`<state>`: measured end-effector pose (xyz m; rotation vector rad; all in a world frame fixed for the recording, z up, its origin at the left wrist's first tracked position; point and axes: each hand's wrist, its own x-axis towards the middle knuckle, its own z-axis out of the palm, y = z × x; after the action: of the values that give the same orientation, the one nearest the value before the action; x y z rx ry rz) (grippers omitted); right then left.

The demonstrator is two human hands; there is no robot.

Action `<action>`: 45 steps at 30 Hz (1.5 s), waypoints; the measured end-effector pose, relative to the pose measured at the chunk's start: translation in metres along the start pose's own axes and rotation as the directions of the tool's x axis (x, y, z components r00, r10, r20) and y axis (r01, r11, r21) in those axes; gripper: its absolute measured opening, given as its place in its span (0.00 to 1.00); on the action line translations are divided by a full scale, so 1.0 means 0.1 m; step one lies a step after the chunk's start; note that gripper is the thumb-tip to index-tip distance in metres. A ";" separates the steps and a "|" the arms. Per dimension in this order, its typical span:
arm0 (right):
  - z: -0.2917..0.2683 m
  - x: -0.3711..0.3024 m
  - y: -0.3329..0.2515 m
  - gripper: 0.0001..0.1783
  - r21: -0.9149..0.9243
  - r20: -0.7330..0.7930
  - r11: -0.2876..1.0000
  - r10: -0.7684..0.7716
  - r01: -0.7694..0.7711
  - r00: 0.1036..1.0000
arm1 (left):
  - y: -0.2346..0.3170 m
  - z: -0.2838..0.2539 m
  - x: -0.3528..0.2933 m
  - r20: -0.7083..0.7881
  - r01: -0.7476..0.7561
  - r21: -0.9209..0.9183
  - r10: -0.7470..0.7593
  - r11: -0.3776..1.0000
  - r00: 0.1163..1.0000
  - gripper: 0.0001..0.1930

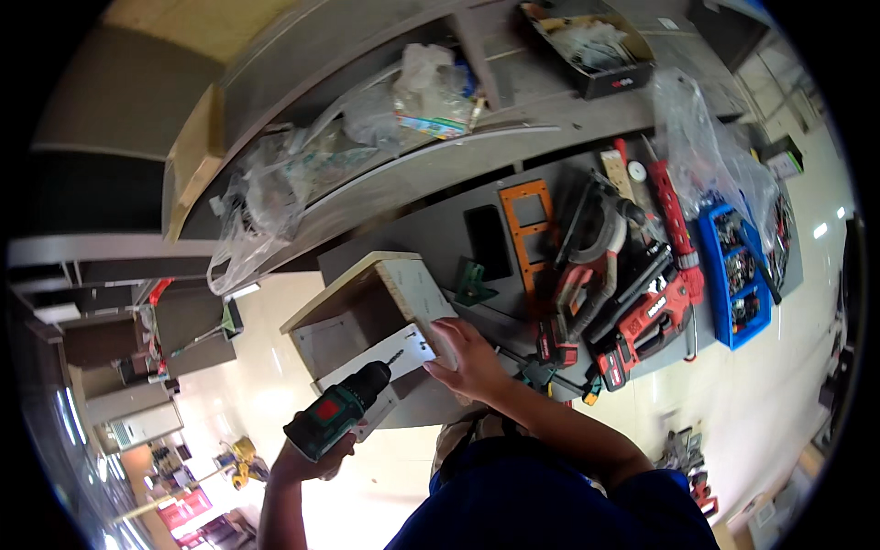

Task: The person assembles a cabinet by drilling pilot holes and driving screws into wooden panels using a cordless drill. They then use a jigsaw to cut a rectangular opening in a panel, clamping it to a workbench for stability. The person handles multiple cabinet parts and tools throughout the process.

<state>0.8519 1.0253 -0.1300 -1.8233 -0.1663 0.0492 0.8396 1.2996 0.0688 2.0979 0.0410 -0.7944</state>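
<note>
Grey bench (412, 234) beneath: I see left hand (316, 458) wrapped round drill (337, 411), right hand (475, 362) clasping box (417, 289), fingers spread, likely steadying it.

Pale lettering (654, 310) on red power tool (632, 337); small marking (622, 82) on dark box (598, 89).

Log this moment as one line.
left hand: holds dark-green drill | right hand: against open box | drill bit: over white panel, contact unclear | far right: blue tray
</note>
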 end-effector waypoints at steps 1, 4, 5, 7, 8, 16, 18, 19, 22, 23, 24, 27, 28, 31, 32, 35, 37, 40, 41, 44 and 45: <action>-0.02 0.09 -0.06 0.37 -0.138 -0.015 0.989 -0.063 0.061 0.998 | -0.04 0.03 -0.03 0.024 0.051 -0.050 -0.050 0.997 0.998 0.12; -0.05 0.32 -0.23 0.38 -0.410 0.250 0.906 0.003 0.103 0.968 | -0.21 0.20 -0.24 -0.011 0.015 -0.181 -0.018 0.983 1.000 0.15; 0.04 0.33 -0.12 0.31 -0.472 0.199 0.864 -0.090 0.176 0.976 | -0.34 0.26 -0.33 -0.043 0.043 -0.253 -0.055 0.967 0.998 0.14; 0.07 0.41 -0.10 0.25 -0.496 0.218 0.846 -0.097 0.196 0.971 | -0.58 0.40 -0.52 -0.092 0.053 -0.389 -0.096 0.920 0.991 0.14; 0.10 0.45 -0.09 0.22 -0.506 0.226 0.838 -0.100 0.204 0.969 | -0.69 0.48 -0.61 -0.135 0.026 -0.495 -0.106 0.868 0.985 0.14; 0.24 0.47 -0.10 0.06 -0.476 0.209 0.778 -0.353 0.410 0.912 | -1.76 0.82 -1.22 -0.189 0.019 -0.676 -0.199 0.736 0.962 0.20; 0.19 0.52 -0.16 0.06 -0.383 0.192 0.816 -0.388 0.433 0.901 | -2.00 0.79 -1.35 -0.169 0.018 -0.675 -0.178 0.738 0.969 0.22; 0.12 0.49 -0.13 0.05 -0.360 0.107 0.875 -0.308 0.325 0.946 | -2.12 0.77 -1.41 -0.158 0.013 -0.676 -0.162 0.737 0.974 0.22; -0.14 0.36 0.40 0.03 -0.026 -0.134 0.983 0.179 -0.184 0.975 | -2.34 0.76 -1.54 -0.165 0.007 -0.714 -0.179 0.700 0.970 0.23; -0.27 0.30 0.72 0.04 -0.235 -0.184 0.927 0.254 -0.293 0.950 | -2.44 0.78 -1.56 -0.190 -0.024 -0.712 -0.160 0.702 0.969 0.23; -0.22 0.20 0.86 0.06 -0.469 -0.164 0.857 0.153 -0.214 0.974 | -2.59 0.79 -1.63 -0.189 -0.020 -0.714 -0.165 0.700 0.968 0.23; -0.07 -0.02 1.31 0.08 -0.183 -0.165 0.707 0.662 -0.683 0.731 | -2.80 0.76 -1.75 -0.184 -0.018 -0.747 -0.181 0.664 0.966 0.22; -0.29 -0.04 1.57 0.09 -0.111 -0.200 0.711 0.669 -0.694 0.716 | -2.90 0.83 -1.66 -0.190 -0.077 -0.785 -0.121 0.614 0.974 0.20; -0.04 -0.09 1.39 0.08 -0.299 -0.405 0.754 0.455 -0.585 0.793 | -2.92 0.69 -1.82 -0.129 -0.038 -0.775 -0.098 0.631 0.987 0.17; -0.22 -0.07 1.38 0.08 -0.534 -0.485 0.736 0.137 -0.416 0.864 | -2.94 0.71 -1.78 -0.111 -0.050 -0.792 -0.062 0.608 0.992 0.17; 0.21 0.09 0.57 0.22 -0.159 -0.404 0.985 -0.007 -0.063 0.915 | -3.06 0.64 -1.95 -0.126 -0.077 -0.713 -0.019 0.697 0.992 0.18; 0.60 0.24 -0.35 0.38 -0.363 -0.079 0.909 -0.247 0.203 0.966 | -3.13 0.59 -2.05 -0.139 -0.098 -0.653 0.008 0.751 0.990 0.19; 0.76 0.41 -0.99 0.53 -0.720 0.382 0.526 -0.245 0.453 0.891 | -3.12 0.65 -1.84 -0.137 -0.163 -0.621 0.099 0.767 0.986 0.20; 0.74 0.43 -0.94 0.55 -0.734 0.428 0.498 -0.190 0.463 0.884 | -2.99 0.57 -1.81 -0.149 -0.187 -0.579 0.123 0.793 0.981 0.21; 0.70 0.54 -0.74 0.61 -0.734 0.541 0.449 -0.068 0.510 0.838 | -2.87 0.56 -1.72 -0.214 -0.241 -0.516 0.149 0.822 0.965 0.21; 0.70 0.51 -0.73 0.62 -0.718 0.567 0.459 -0.051 0.523 0.822 | -2.86 0.57 -1.72 -0.235 -0.248 -0.507 0.144 0.826 0.961 0.21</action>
<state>0.8871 1.1174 -0.0751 -2.7434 -1.0492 0.1951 0.5853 1.4783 -0.0665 1.6011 0.1298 -0.3934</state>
